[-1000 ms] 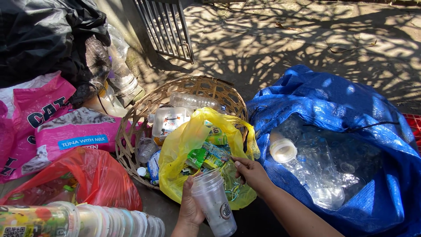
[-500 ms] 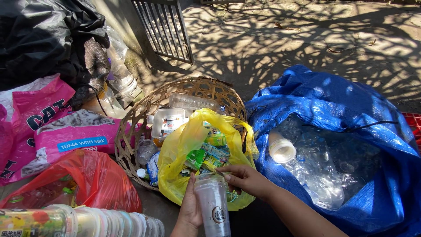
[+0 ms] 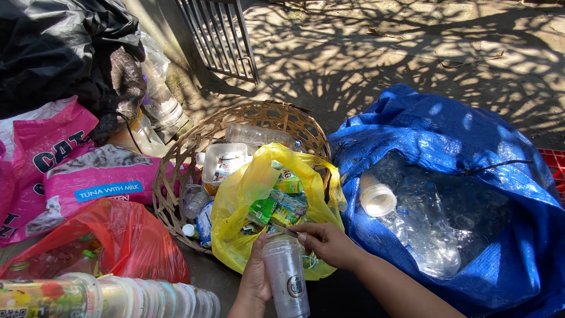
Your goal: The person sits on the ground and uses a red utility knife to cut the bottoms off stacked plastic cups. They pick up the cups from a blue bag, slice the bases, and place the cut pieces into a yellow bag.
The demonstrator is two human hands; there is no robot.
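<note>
My left hand (image 3: 257, 281) is wrapped around one clear plastic cup (image 3: 286, 277), gripping its side from the left. The cup stands nearly upright, its long axis vertical, the wide mouth pointing up and a little away from me, the narrow base pointing down toward my lap. My right hand (image 3: 327, 242) pinches the cup's top rim with fingertips and thumb. The cup sits low in the middle of my view, just in front of one yellow plastic bag (image 3: 241, 194) whose mouth gapes open, showing several green drink cartons inside. That bag rests against one round woven basket (image 3: 176, 171), which holds one clear bottle lying on its side, one white tray and a few smaller plastic pieces. To the right lies one large blue sack (image 3: 471, 153), open and filled with clear plastic bottles and one white cup. To the left are one red plastic bag (image 3: 132, 241), two pink printed bags (image 3: 88, 176) and a row of nested cups (image 3: 141, 297) lying sideways. One black bag (image 3: 53, 47) is top left.
</note>
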